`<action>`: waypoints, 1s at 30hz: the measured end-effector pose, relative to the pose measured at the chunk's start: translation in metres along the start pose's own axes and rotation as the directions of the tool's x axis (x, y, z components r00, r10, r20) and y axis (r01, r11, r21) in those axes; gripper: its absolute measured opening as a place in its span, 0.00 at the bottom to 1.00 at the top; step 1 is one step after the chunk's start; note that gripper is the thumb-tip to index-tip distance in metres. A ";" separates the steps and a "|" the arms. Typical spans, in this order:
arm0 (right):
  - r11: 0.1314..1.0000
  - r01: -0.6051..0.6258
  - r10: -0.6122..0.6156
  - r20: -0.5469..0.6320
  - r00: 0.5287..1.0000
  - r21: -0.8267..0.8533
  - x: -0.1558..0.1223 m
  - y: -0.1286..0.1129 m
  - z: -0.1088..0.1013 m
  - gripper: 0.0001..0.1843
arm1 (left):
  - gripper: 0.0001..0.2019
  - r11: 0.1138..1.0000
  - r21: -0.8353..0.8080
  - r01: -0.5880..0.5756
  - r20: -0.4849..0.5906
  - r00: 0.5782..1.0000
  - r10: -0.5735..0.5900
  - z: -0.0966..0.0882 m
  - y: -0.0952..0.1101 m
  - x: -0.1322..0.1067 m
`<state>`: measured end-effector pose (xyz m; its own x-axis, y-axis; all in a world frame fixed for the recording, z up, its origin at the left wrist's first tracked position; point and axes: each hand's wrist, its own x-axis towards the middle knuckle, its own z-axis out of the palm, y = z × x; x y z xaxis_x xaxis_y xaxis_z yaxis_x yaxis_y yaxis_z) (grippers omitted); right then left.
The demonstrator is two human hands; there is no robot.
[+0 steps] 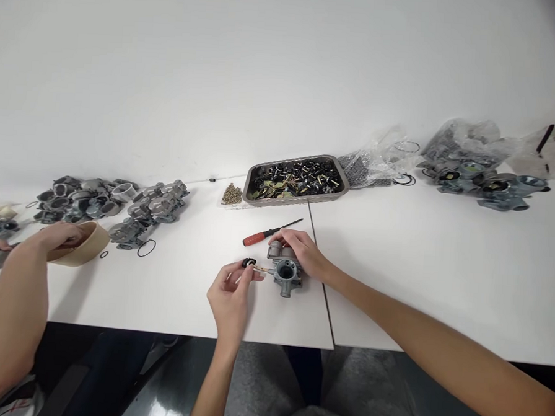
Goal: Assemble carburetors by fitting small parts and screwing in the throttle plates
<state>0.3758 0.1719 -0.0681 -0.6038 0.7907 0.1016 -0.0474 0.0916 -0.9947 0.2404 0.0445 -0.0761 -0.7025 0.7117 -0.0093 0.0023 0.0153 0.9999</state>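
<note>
A grey metal carburetor [286,272] lies on the white table with its round bore facing me. My right hand [303,253] is closed round its upper right side and steadies it. Between the fingertips of my left hand [230,292] is a small black-capped part [249,263] with a thin brass-coloured stem. The stem's end reaches the left side of the carburetor; whether it is inside a hole I cannot tell. Just behind the carburetor lies a screwdriver [256,237] with a red and black handle, touched by neither hand.
A metal tray [247,191] of small black and brass parts stands behind, beside a heap of tiny brass pieces [232,194]. Several carburetors [159,200] are piled left, others [504,190] right. At left, a co-worker's hand [66,235] reaches into a tan round container [97,245]. A seam [327,304] divides the table.
</note>
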 end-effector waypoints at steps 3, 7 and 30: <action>1.000 -0.012 0.012 -0.027 1.000 -0.015 0.000 0.002 0.000 0.26 | 0.18 0.999 0.015 -0.040 0.023 0.999 0.040 0.007 -0.005 -0.013; 1.000 -0.007 0.007 -0.007 1.000 0.024 0.000 0.005 -0.001 0.23 | 0.16 0.966 0.113 -0.234 0.105 0.969 0.223 0.014 -0.013 -0.031; 0.989 -0.112 0.098 0.143 0.985 0.094 0.006 0.006 -0.014 0.29 | 0.16 0.645 0.539 -0.542 0.815 0.531 -0.234 0.028 0.045 0.166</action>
<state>0.3824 0.1856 -0.0727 -0.7129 0.7013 0.0004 -0.0539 -0.0543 -0.9971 0.1441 0.1834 -0.0327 0.2064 0.9462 -0.2493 0.7658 0.0024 0.6430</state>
